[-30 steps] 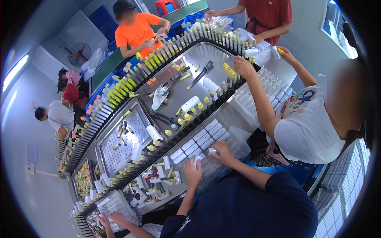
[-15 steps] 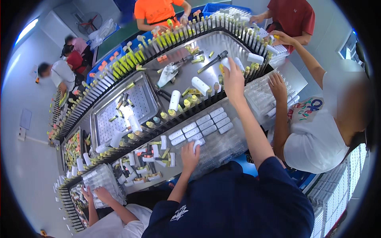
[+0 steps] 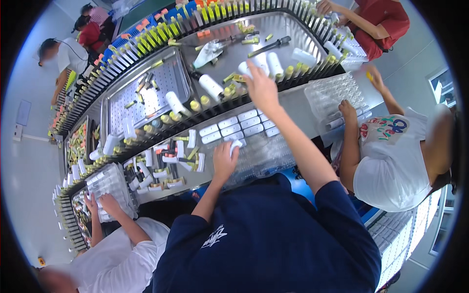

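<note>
My left hand (image 3: pixel 224 160) is closed around a small white plastic piece (image 3: pixel 236 144), just below the rows of white oblong pieces (image 3: pixel 228 122) in a clear plastic tray (image 3: pixel 261 154). My right arm reaches across the line of upright posts. At its end my right hand (image 3: pixel 264 90) has its fingers on a white rounded plastic shell (image 3: pixel 244 69) over the metal tray. The fingers partly hide this shell. Close beside it stand more white shells (image 3: pixel 275 63), and another white shell (image 3: pixel 211 87) leans to the left of the hand.
A rack of black posts (image 3: pixel 215 108) with yellow-tipped parts borders the metal trays (image 3: pixel 286 24). Loose white and black parts (image 3: pixel 168 161) lie to my left. Co-workers' hands work at clear trays on both sides: one hand (image 3: pixel 348 110) at right, one (image 3: pixel 111 204) at left.
My view has shifted, moving the scene in the picture. My right hand has moved left along the posts among the white shells. My left hand still holds its white piece near the rows.
</note>
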Demonstrator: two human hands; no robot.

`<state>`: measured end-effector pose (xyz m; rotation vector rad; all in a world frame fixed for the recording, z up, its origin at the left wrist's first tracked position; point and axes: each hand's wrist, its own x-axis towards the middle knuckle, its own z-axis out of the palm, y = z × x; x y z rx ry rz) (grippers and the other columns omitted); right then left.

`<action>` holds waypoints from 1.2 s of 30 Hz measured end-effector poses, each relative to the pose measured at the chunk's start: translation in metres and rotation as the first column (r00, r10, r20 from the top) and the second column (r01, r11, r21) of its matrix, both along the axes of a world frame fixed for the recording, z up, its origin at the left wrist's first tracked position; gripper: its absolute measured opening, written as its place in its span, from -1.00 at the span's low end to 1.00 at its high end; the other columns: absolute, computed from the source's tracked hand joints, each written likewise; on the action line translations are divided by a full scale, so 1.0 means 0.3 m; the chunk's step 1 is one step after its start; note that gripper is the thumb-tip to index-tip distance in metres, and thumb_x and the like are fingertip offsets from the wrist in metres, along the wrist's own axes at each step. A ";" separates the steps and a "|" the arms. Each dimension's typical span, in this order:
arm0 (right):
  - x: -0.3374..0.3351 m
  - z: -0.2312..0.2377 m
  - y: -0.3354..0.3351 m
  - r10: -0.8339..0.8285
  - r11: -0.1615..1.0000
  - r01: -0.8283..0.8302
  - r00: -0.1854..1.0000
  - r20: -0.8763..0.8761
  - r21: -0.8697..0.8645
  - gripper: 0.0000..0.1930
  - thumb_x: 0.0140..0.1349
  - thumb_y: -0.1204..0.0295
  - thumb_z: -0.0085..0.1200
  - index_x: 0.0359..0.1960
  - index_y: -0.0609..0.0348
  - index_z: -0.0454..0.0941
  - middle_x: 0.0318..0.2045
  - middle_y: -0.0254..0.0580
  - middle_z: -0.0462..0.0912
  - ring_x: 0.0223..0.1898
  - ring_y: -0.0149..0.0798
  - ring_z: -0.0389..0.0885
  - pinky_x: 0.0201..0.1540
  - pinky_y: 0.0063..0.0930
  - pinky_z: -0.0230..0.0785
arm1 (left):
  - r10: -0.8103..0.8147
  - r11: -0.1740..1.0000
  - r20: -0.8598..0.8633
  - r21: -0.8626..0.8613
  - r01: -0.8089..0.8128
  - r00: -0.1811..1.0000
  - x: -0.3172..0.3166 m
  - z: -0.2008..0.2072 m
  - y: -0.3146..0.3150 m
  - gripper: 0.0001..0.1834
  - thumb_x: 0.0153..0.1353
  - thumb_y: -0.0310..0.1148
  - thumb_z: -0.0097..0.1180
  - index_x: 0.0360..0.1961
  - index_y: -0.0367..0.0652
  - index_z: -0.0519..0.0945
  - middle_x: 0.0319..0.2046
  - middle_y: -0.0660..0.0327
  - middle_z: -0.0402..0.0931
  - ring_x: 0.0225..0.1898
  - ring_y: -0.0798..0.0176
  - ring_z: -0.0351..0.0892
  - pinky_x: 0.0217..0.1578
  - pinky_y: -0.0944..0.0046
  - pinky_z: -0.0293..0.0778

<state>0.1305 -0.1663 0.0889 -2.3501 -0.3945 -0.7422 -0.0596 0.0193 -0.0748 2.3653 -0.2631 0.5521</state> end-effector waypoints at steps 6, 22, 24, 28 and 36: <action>-0.063 -0.011 0.166 0.048 0.999 -0.047 0.997 -0.063 0.007 -0.35 0.43 0.28 0.21 0.49 0.19 0.31 0.01 0.09 0.66 -0.12 0.20 0.75 -0.13 0.00 0.65 | 0.010 1.000 -0.036 -0.010 -0.011 0.999 -0.011 0.007 -0.012 -0.69 0.41 -0.21 0.27 -0.05 -0.27 0.65 -0.20 -0.12 0.68 -0.15 -0.29 0.63 -0.07 -0.17 0.47; -0.449 -0.295 -0.159 0.080 0.995 -0.062 0.964 -0.253 0.076 -0.45 0.21 0.28 0.36 0.22 0.21 0.55 0.13 0.10 0.62 0.18 0.23 0.59 0.30 0.04 0.41 | 0.151 0.972 -0.237 -0.138 -0.188 0.960 -0.013 0.022 -0.038 -0.66 0.50 -0.23 0.16 0.07 -0.32 0.63 -0.10 -0.24 0.69 -0.04 -0.38 0.64 0.00 -0.21 0.49; -0.497 -0.390 -0.247 -0.058 0.998 0.044 0.949 -0.310 -0.052 -0.48 0.19 0.25 0.40 0.15 0.19 0.59 0.15 0.05 0.59 0.24 0.18 0.54 0.33 0.04 0.38 | 0.168 0.981 -0.218 -0.056 -0.184 0.961 -0.003 0.015 -0.064 -0.66 0.51 -0.24 0.14 0.10 -0.30 0.61 -0.09 -0.22 0.68 -0.04 -0.37 0.64 -0.03 -0.22 0.48; -0.512 -0.454 -0.282 -0.093 0.989 0.063 0.970 -0.226 -0.136 -0.48 0.16 0.19 0.42 0.10 0.17 0.61 0.16 0.03 0.57 0.28 0.14 0.48 0.35 0.07 0.35 | 0.189 0.976 -0.223 -0.060 -0.207 0.956 0.014 0.039 -0.086 -0.70 0.51 -0.25 0.14 0.06 -0.27 0.62 -0.14 -0.20 0.68 -0.07 -0.37 0.63 -0.07 -0.23 0.47; -0.462 -0.450 -0.270 -0.134 0.973 0.051 0.919 -0.371 -0.224 -0.50 0.14 0.13 0.45 0.07 0.04 0.64 0.16 -0.09 0.56 0.27 0.02 0.50 0.31 0.16 0.34 | 0.222 0.972 -0.175 -0.036 -0.232 0.959 0.018 -0.005 -0.084 -0.72 0.51 -0.27 0.14 0.03 -0.27 0.62 -0.16 -0.19 0.67 -0.10 -0.37 0.62 -0.07 -0.22 0.47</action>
